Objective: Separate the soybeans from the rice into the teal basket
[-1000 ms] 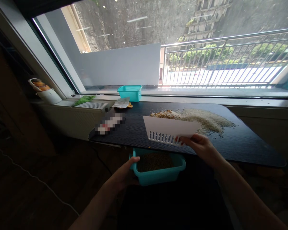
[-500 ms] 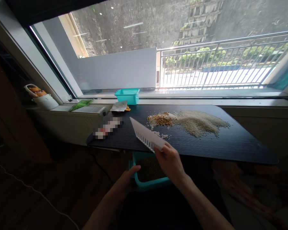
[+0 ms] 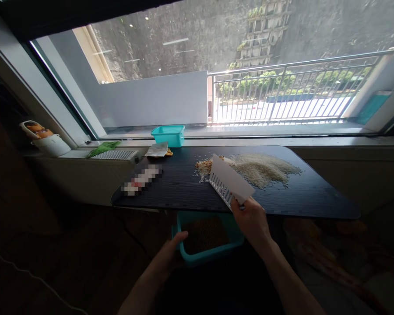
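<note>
My left hand (image 3: 175, 245) grips the left rim of a turquoise plastic bin (image 3: 203, 257), held just below the table's front edge. Dark brown grains (image 3: 205, 234) lie in the bin. In my right hand (image 3: 251, 216) is a white slotted plastic scoop (image 3: 231, 177), tilted over the table, its slotted side facing left. Behind the scoop, partly hidden by it, a small heap of yellowish kernels (image 3: 203, 166) is mixed with white grains. A wide pile of white rice-like grains (image 3: 265, 168) spreads to the right of it.
The dark table (image 3: 180, 188) stands against a window sill. At its back left are a second turquoise bin (image 3: 169, 136) and a silvery packet (image 3: 157, 149). A blurred-out item (image 3: 142, 180) lies at the left. A green cloth (image 3: 103, 148) and white pot (image 3: 52, 144) sit on the radiator.
My right hand has carried the scoop to the right, now in front of the kernels and rice. The left hand keeps hold of the bin. The view has shifted slightly.
</note>
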Available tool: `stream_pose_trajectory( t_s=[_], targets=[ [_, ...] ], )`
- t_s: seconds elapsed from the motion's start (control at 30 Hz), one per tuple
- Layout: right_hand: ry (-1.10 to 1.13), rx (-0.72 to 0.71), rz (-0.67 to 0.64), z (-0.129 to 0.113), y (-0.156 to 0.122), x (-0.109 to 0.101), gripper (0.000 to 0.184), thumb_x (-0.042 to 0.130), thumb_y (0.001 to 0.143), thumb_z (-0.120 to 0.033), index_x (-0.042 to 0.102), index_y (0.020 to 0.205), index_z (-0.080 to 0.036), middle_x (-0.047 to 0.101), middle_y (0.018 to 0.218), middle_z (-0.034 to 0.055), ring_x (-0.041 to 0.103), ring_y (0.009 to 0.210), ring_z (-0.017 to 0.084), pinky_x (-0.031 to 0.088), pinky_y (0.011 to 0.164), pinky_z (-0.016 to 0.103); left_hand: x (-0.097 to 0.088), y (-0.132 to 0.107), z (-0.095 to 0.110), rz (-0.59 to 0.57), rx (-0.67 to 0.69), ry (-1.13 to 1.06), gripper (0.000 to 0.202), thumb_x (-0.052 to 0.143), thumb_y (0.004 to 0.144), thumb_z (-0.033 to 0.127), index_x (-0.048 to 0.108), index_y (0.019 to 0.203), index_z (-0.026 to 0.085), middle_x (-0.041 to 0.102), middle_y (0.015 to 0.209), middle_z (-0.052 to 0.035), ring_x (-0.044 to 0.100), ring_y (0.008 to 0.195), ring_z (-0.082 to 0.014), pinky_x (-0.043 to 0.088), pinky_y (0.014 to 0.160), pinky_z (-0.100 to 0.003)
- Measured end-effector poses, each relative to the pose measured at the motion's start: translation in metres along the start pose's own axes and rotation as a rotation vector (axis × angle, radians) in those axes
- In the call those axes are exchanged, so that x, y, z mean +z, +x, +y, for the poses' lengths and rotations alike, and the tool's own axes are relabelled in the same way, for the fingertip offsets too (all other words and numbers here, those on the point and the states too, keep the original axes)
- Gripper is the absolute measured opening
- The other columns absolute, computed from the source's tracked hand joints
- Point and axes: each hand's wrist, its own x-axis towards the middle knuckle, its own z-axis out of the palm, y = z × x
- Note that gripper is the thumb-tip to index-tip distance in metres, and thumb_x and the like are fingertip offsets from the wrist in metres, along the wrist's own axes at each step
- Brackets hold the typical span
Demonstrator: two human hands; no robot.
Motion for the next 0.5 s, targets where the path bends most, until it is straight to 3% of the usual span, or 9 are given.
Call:
stream_pose_trajectory(
  t_s=[0.3, 0.5],
  targets=[
    [-0.196, 0.172, 0.042, 0.053, 0.03, -0.03, 0.028, 0.046, 0.08, -0.032, 0.069, 0.08, -0.017, 0.07, 0.082, 0.0123, 0.064, 0.073, 0.024, 0.039, 0.061, 0.029, 0.0, 0.001, 0.002, 0.048, -0.021, -0.009, 0.063, 0.065, 0.073, 0.046, 0.049, 0.126, 0.017, 0.06, 0.121, -0.0126, 0.06, 0.106, -0.0295, 0.053, 0.081, -0.04],
    [-0.045, 0.249, 0.109, 0.089, 0.05, -0.036, 0.028, 0.052, 0.074, -0.039, 0.069, 0.071, -0.017, 0.068, 0.07, 0.013, 0.063, 0.068, 0.027, 0.041, 0.061, 0.034, 0.003, 0.0, 0.004, 0.039, -0.052, 0.0, 0.061, 0.062, 0.076, 0.046, 0.048, 0.126, 0.015, 0.062, 0.118, -0.0136, 0.061, 0.103, -0.0291, 0.053, 0.08, -0.04]
  ],
)
